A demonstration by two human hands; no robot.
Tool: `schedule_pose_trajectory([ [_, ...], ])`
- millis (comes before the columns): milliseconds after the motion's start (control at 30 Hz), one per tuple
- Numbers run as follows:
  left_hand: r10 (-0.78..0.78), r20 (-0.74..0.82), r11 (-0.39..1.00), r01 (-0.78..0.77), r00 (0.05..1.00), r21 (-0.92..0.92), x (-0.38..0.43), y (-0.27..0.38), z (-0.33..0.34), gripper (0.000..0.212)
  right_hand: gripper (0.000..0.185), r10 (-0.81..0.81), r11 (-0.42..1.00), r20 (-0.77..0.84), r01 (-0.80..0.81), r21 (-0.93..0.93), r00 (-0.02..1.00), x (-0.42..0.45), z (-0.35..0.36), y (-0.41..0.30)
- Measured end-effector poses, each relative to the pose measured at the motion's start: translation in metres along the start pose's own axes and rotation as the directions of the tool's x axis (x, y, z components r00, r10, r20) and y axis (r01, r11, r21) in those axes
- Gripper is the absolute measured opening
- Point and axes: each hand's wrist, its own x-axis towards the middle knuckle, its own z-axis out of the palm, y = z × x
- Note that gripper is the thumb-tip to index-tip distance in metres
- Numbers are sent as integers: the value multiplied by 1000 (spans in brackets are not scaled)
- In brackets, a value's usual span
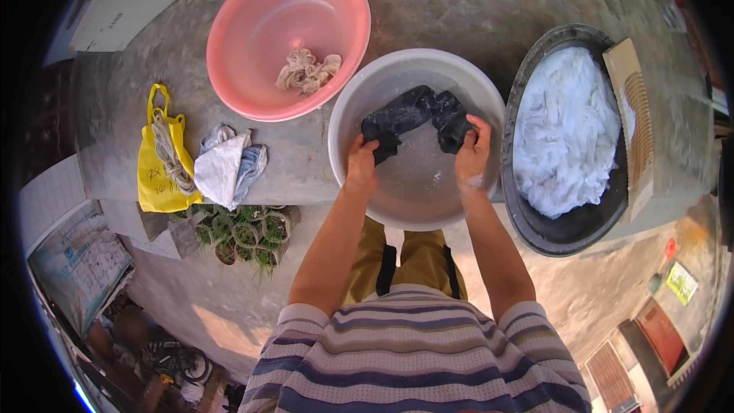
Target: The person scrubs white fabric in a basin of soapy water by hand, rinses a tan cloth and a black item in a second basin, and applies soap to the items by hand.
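Note:
Cloudy water fills much of a pale grey plastic basin (421, 58) in front of me. A wet dark cloth item (401, 112), perhaps a sock or small garment, arches across the water between both hands. My left hand (361, 160) grips its left end near the basin's left side. On the opposite side, my right hand (475, 152) holds the other end, with the fingers partly raised. Behind and to the left, a pink plastic basin (252, 23) contains crumpled beige cloth (309, 71).
To the right, a black oval tub (596, 229) holds soaked white fabric (565, 132); a ridged washboard (636, 120) leans at its edge. A yellow bag (163, 195) with rope (169, 152) and folded cloths (229, 163) lie left. Potted plants (246, 235) stand below the concrete slab (436, 6).

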Motion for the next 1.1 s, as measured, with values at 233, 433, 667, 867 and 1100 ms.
schedule_pose_trajectory([
  [233,-115,102,978,95,988,186,4,-25,6,34,39,123,794,215,34,-607,969,-18,56,24],
  [433,-187,-270,928,260,944,266,-2,-18,23,37,36,27,648,282,198,-735,959,-6,73,40],
  [667,-323,366,834,445,873,-326,-16,20,50,51,34,103,955,302,-9,-295,948,-35,72,-35],
  [867,-251,401,918,348,881,-190,12,8,43,28,35,-79,957,340,167,-236,937,-66,59,-76],
  [1100,-108,72,984,117,992,-132,-8,-4,62,38,45,136,865,238,2,-502,962,-20,68,-32],
])
